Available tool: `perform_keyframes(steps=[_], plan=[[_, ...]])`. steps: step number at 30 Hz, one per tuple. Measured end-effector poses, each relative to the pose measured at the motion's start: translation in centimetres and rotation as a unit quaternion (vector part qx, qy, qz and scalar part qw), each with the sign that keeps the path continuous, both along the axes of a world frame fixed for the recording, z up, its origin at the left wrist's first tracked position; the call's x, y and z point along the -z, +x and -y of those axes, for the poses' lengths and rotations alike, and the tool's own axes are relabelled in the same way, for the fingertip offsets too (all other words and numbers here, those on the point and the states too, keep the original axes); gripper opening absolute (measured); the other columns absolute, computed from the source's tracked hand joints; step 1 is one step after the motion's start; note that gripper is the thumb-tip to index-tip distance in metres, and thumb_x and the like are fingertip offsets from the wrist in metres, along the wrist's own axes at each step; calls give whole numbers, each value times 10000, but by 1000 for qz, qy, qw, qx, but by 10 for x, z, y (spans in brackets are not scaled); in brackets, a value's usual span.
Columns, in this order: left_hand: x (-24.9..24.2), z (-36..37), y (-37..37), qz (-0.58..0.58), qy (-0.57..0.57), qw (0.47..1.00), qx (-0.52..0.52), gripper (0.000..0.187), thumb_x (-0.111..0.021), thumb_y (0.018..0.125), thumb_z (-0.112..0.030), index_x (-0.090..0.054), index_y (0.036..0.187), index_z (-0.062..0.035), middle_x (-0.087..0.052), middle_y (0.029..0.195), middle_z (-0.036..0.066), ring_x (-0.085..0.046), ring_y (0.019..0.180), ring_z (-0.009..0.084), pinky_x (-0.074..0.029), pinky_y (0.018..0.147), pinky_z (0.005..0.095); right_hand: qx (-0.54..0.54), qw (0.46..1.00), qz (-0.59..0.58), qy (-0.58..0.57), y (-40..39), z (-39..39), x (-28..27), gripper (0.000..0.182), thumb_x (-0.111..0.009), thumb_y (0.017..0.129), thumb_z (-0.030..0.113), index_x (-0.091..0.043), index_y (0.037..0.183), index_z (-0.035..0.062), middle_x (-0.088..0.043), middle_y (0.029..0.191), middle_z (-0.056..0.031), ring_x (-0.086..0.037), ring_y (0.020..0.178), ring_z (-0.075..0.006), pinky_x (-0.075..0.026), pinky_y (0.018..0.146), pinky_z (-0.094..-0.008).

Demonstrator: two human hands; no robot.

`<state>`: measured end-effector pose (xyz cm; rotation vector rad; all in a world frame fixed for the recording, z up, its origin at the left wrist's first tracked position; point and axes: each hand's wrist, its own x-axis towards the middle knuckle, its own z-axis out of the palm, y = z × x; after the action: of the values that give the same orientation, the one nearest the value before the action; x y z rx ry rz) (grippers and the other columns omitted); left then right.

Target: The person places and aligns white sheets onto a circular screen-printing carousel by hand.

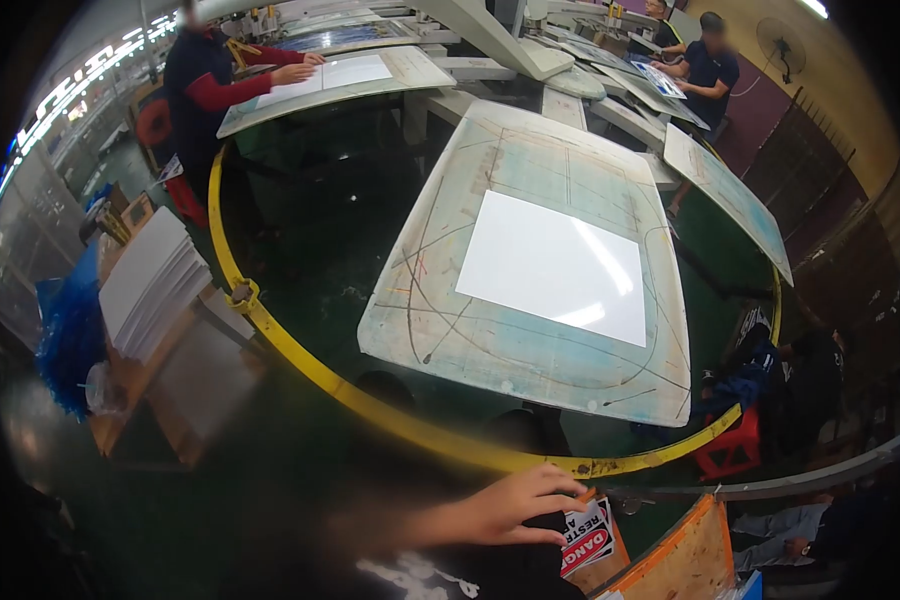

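My left hand [530,507] reaches across the front of my body from the left, palm down. Its fingers are apart and slightly bent, with nothing visible in them. The fingertips are right by printed DANGER signs [587,545] standing in a wooden box [685,550]. My right hand is out of the picture. Ahead of me, a blank white sheet [560,268] lies flat on a worn, paint-stained pallet [420,320], with light glaring off its surface.
A yellow ring rail [340,385] curves between me and the pallet. To the left, a stack of white sheets [155,280] rests on a wooden stand [160,385]. One person [195,85] handles a sheet at another pallet; another person [708,75] works at the far right.
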<state>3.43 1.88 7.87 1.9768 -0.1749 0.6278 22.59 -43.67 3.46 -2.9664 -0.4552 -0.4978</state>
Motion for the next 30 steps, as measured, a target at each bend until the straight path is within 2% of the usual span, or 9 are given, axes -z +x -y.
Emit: perform_keyframes(steps=[3, 5, 7, 9, 18, 22, 23, 28, 30], plan=[[0, 10, 4, -11, -40, 997, 62, 412, -640, 834, -298, -552, 1165, -69, -548, 1156, 126, -510, 1027, 273, -409, 889, 374, -108, 978, 147, -103, 13, -90, -82, 606, -474, 898, 464, -495, 1185, -69, -567, 1167, -221, -544, 1009, -377, -406, 906, -415], [4, 24, 10, -11, -57, 994, 91, 444, -619, 851, -310, -521, 1200, -55, -571, 1108, 139, -531, 979, 289, -415, 879, 372, -28, 974, -14, -225, 61, -85, -83, 514, -341, 956, 450, -561, 965, -15, -628, 847, -150, -573, 679, -293, -443, 683, -385], [15, 44, 17, -44, -88, 987, 129, 522, -624, 845, -329, -467, 1259, -54, -561, 1126, 150, -526, 996, 302, -418, 877, 380, -84, 990, -108, 21, 55, -158, -129, 285, -499, 915, 277, -611, 904, 15, -591, 775, -200, -597, 730, -327, -423, 619, -377], [30, 64, 27, -51, -86, 983, 153, 662, -627, 841, -364, -351, 1354, -49, -538, 1162, 167, -520, 1038, 309, -426, 873, 377, -212, 975, -29, 59, 41, -215, -155, 417, -402, 956, 329, -552, 742, 4, -456, 565, -181, -484, 509, -334, -323, 484, -379], [46, 96, 43, -57, -274, 957, 73, 443, -536, 905, -126, -404, 1310, -6, -591, 1116, 182, -597, 1014, 255, -452, 849, 324, -452, 873, 86, 159, -3, -334, -196, 474, -372, 956, 396, -540, 727, 16, -486, 626, -126, -490, 580, -277, -349, 561, -377], [67, 90, 42, -1, -273, 961, -38, 350, -511, 916, -77, -465, 1245, 33, -641, 1037, 198, -643, 937, 197, -480, 767, 284, -481, 835, 195, 184, 3, -333, -187, 720, -257, 892, 653, -560, 1071, 25, -573, 978, -151, -512, 968, -289, -365, 872, -445], [60, 86, 38, -8, -312, 949, -40, 351, -511, 926, -91, -465, 1250, 35, -651, 982, 184, -619, 892, 131, -472, 741, 261, -449, 863, 159, 167, 15, -317, -175, 769, -249, 885, 664, -421, 1295, 36, -435, 1302, -162, -387, 1227, -331, -245, 1034, -451], [46, 71, 42, 15, -296, 955, -29, 329, -504, 933, -84, -478, 1238, 38, -642, 928, 161, -590, 807, 110, -469, 708, 256, -140, 949, 210, 191, 83, -241, -104, 802, -243, 882, 677, -301, 1385, 55, -315, 1397, -203, -341, 1278, -349, -265, 1042, -460], [41, 65, 46, 64, -290, 955, -10, 325, -501, 931, -69, -478, 1237, 34, -637, 969, 168, -611, 838, 138, -477, 729, 273, -39, 922, 39, 383, 97, -213, -66, 779, -270, 892, 658, -284, 1397, 64, -324, 1408, -158, -364, 1265, -316, -310, 1018, -451]])
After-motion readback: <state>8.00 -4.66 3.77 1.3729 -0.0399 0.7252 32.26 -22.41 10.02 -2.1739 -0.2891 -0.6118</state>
